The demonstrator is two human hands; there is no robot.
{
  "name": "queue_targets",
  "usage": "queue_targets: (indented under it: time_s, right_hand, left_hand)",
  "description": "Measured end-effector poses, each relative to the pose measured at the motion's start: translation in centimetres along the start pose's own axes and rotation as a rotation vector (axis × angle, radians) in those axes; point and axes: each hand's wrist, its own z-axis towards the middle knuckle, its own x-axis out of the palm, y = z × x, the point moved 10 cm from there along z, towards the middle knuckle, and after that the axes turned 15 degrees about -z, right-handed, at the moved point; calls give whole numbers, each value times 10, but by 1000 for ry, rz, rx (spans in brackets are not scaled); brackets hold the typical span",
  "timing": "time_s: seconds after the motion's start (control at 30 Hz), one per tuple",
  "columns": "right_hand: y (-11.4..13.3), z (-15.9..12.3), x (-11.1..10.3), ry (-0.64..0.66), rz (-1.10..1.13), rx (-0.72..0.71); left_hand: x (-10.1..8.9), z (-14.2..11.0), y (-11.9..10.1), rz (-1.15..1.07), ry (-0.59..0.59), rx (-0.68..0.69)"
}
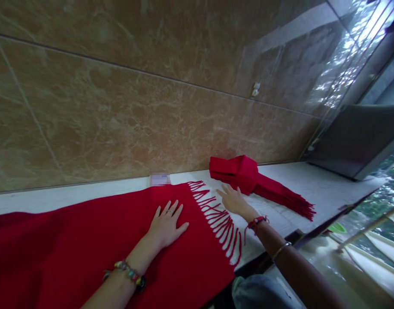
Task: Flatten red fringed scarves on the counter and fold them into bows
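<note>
A wide red scarf (97, 249) lies spread over the white counter, running off the left side of the view. My left hand (166, 225) rests flat on it with the fingers spread. Along the scarf's right end, a row of red fringe strands (216, 214) fans out over the counter. Just past the upper fringe is my right hand (234, 201), its fingers apart and nothing held in them. Behind that hand, a second red scarf (235, 169) lies folded and knotted near the wall, its fringed tail pointing right.
Brown marbled tiles (119, 116) form the wall behind the white counter (332, 184). A small pale card (160, 179) lies at the wall's foot. On the counter's far right stands a grey box-like object (358, 137). Below the counter edge, a green item (337, 227) shows.
</note>
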Motion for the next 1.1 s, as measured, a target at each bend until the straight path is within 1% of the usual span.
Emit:
queue_targets:
  time_s: [0.03,0.07,0.13,0.17,0.2,0.23,0.27,0.3,0.33,0.37,0.43,0.47,0.53,0.6,0.63,0.67,0.73,0.77,0.83,0.87,0.9,0.93,1.0,1.03,1.07,1.1]
  right_hand:
    - [-2,3,-13,-71,13,19]
    - [3,5,-27,-144,59,2]
    - [30,7,-53,-238,214,-118]
    - [49,7,-62,-242,289,-206]
    - [68,6,-66,-213,340,-298]
    - [85,4,-66,-163,359,-369]
    - [95,3,-62,-106,344,-400]
    - [98,2,-54,-54,302,-387]
    - [93,3,-45,-7,237,-329]
    - [80,4,-35,31,163,-240]
    - [43,3,-19,82,41,-52]
    - [26,1,-13,102,3,10]
    - [2,-3,-8,125,-31,66]
    - [-5,-5,-13,100,-9,55]
    - [-1,-4,-19,65,32,27]
    - [8,-1,-27,11,96,-20]
    - [38,7,-48,-130,261,-164]
    - [54,13,-57,-194,339,-236]
    - [83,32,-68,-261,433,-336]
    - [95,44,-69,-265,452,-358]
    - [106,58,-67,-253,452,-369]
    - [116,70,-64,-237,442,-376]
    - [131,90,-55,-215,418,-384]
    - [137,96,-51,-216,414,-387]
    - [141,99,-46,-224,417,-390]
    - [144,100,-42,-236,425,-396]
  left_hand:
    - [0,0,0,-10,-2,5]
    - [0,0,0,-18,-6,9]
    - [0,0,0,-31,-15,15]
    - [-1,-1,0,-34,-19,16]
    - [-1,-1,0,-35,-23,17]
    - [-1,-1,-1,-34,-24,19]
    - [-2,-1,-1,-32,-24,21]
    - [-2,-1,-2,-29,-22,22]
    - [-2,0,-2,-26,-19,22]
    - [-2,0,-2,-25,-15,23]
    - [-2,0,-1,-27,-11,29]
    - [-2,1,-1,-29,-13,32]
    - [-2,1,1,-35,-23,37]
    - [0,1,2,-41,-34,38]
    - [1,1,1,-43,-37,39]
    - [1,1,0,-44,-45,44]
    - [-3,2,-5,-39,-81,67]
    - [-9,2,-7,-31,-119,79]
    - [-31,1,-4,-4,-234,74]
    - [-45,0,4,17,-306,46]
    - [-61,-3,17,42,-380,1]
    - [-76,-8,34,70,-452,-62]
    - [-100,-21,78,124,-555,-214]
    - [-107,-29,103,143,-580,-304]
    - [-109,-36,130,149,-564,-403]
    - [-104,-42,155,132,-503,-498]
